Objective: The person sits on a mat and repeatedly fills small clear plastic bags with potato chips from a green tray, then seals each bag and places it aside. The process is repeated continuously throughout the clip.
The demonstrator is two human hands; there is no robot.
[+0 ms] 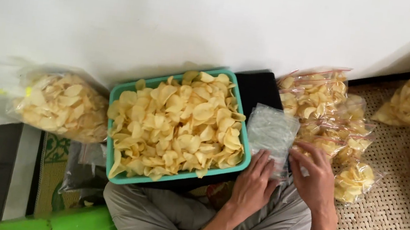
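At the far left, a big clear bag of pale chips leaned against the white wall. Next came the teal tray, heaped with loose chips and resting over your lap. Just right of its lower right corner, your left hand lay with fingers spread flat on the stack of empty clear bags, not gripping. Your right hand touched the stack's right edge, fingers curled as if peeling one bag free; whether it pinched one, I cannot tell. Beyond sat small filled bags with red zip strips on the woven mat. Thin bags cling, so you could have lifted two at once, or nudged the tray and spilled chips.
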